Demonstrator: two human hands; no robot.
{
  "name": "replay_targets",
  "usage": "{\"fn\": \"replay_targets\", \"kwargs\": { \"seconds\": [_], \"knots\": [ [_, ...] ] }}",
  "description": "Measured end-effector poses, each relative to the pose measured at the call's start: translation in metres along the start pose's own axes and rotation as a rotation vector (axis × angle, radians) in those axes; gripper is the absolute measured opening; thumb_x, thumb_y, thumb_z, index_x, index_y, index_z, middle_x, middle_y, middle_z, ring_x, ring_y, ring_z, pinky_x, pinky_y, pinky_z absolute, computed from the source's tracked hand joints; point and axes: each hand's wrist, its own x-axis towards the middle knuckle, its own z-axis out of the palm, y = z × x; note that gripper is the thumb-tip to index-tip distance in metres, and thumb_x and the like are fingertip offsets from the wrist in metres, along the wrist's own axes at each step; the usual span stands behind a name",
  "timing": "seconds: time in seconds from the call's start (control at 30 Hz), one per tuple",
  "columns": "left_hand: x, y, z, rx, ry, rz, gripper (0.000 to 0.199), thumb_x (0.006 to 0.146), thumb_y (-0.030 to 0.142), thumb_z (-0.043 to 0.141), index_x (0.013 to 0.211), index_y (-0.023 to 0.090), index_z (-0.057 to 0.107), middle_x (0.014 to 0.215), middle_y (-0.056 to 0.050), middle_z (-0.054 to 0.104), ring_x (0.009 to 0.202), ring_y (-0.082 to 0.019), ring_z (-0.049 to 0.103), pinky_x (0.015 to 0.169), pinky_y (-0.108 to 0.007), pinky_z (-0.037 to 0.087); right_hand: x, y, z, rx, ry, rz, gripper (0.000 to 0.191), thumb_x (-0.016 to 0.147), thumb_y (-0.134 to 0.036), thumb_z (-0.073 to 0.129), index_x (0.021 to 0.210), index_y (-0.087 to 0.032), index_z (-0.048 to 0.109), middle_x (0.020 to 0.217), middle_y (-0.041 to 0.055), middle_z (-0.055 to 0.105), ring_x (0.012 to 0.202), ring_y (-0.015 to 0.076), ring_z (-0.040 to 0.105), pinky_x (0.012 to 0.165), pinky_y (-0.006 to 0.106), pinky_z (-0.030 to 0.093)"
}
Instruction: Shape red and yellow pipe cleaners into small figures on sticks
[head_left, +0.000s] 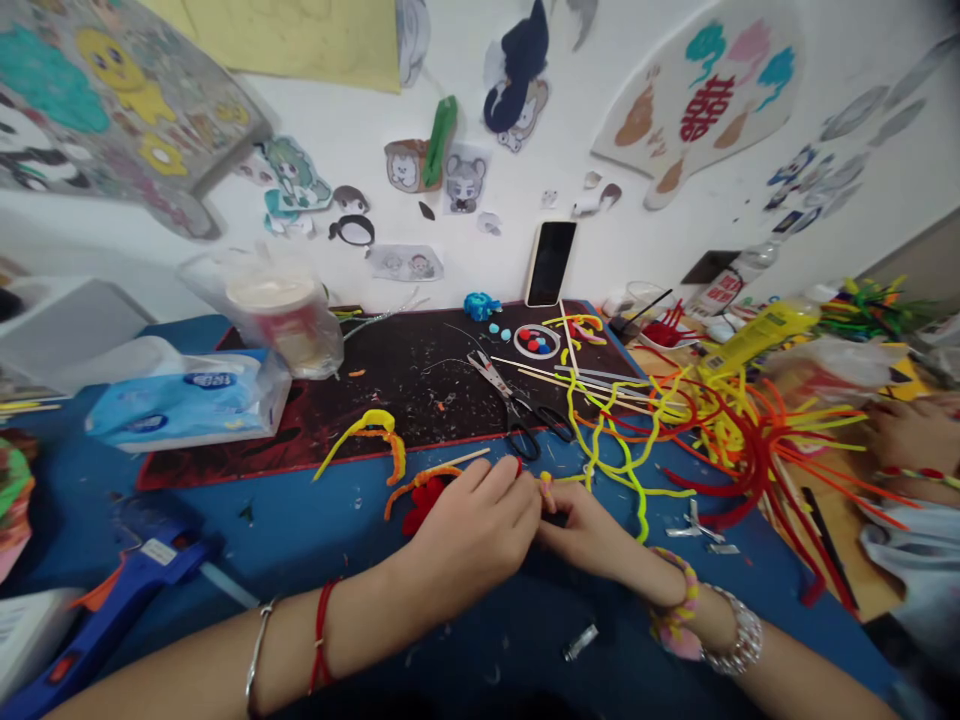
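Fingers curled in a pinch, my left hand (476,515) meets my right hand (581,530) over the near part of the blue table. A small red bit shows at the left fingertips and a small yellow bit at the right ones; what is pinched is mostly hidden. A fuzzy red piece (422,505) and an orange pipe cleaner (401,492) show beside my left hand, partly covered by it. A bent yellow and orange pipe cleaner (367,425) lies further left. Just beyond my hands are scissors (510,395) with black handles, blades apart.
Yellow pipe cleaners (622,440) and red pipe cleaners (750,460) sprawl at right. A blue glue gun (142,570) and tissue pack (191,400) are at left. A bagged cup (277,310), phone (551,262) and dish of pompoms (537,343) stand behind. Another person's hand (919,440) is far right.
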Motion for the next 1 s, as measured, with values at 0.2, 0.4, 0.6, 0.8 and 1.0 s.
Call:
{"fn": "replay_targets", "kwargs": {
  "seconds": [0.2,0.4,0.6,0.8,1.0],
  "knots": [
    [0.002,-0.005,0.000,-0.039,-0.090,-0.040,0.010,0.083,0.015,0.049,0.078,0.012,0.057,0.074,-0.004,0.056,0.073,-0.020,0.047,0.062,-0.033,0.036,0.004,0.001,-0.001,0.064,-0.049,0.097,0.022,0.077,-0.028,0.055,0.060,-0.015,0.054,0.055,-0.0029,0.049,0.053,0.0090,0.043,0.053,0.021,0.036],
    [-0.001,-0.011,0.007,-0.167,-0.200,-0.138,0.013,0.083,0.016,0.047,0.073,0.014,0.056,0.068,-0.004,0.057,0.070,-0.020,0.048,0.062,-0.033,0.037,0.004,0.001,-0.002,0.093,-0.058,0.149,0.023,0.080,-0.034,0.053,0.071,-0.014,0.062,0.059,-0.0009,0.056,0.051,0.0088,0.048,0.050,0.020,0.039],
    [0.000,-0.016,0.013,-0.363,-0.304,-0.346,0.022,0.089,0.020,0.037,0.082,0.015,0.057,0.073,-0.005,0.061,0.070,-0.019,0.055,0.061,-0.029,0.041,0.005,-0.002,-0.004,0.065,-0.013,0.137,0.029,0.083,-0.037,0.049,0.070,-0.015,0.061,0.057,-0.0002,0.056,0.051,0.0092,0.049,0.051,0.021,0.040],
    [0.002,-0.015,0.018,-0.819,-0.231,-0.618,0.013,0.087,0.021,0.042,0.083,0.017,0.054,0.074,0.000,0.064,0.069,-0.014,0.060,0.064,-0.024,0.042,0.006,-0.005,-0.006,0.108,0.104,0.134,0.028,0.081,-0.037,0.052,0.067,-0.016,0.063,0.062,0.0012,0.061,0.053,0.0102,0.051,0.053,0.023,0.042],
    [0.000,-0.007,0.025,-1.074,-0.120,-0.758,0.012,0.085,0.023,0.044,0.077,0.017,0.052,0.070,0.001,0.063,0.064,-0.013,0.059,0.058,-0.021,0.040,0.008,-0.007,-0.009,0.184,0.240,0.234,0.028,0.078,-0.040,0.055,0.070,-0.016,0.066,0.051,-0.0008,0.056,0.050,0.0112,0.051,0.053,0.025,0.041]
  ]
}}
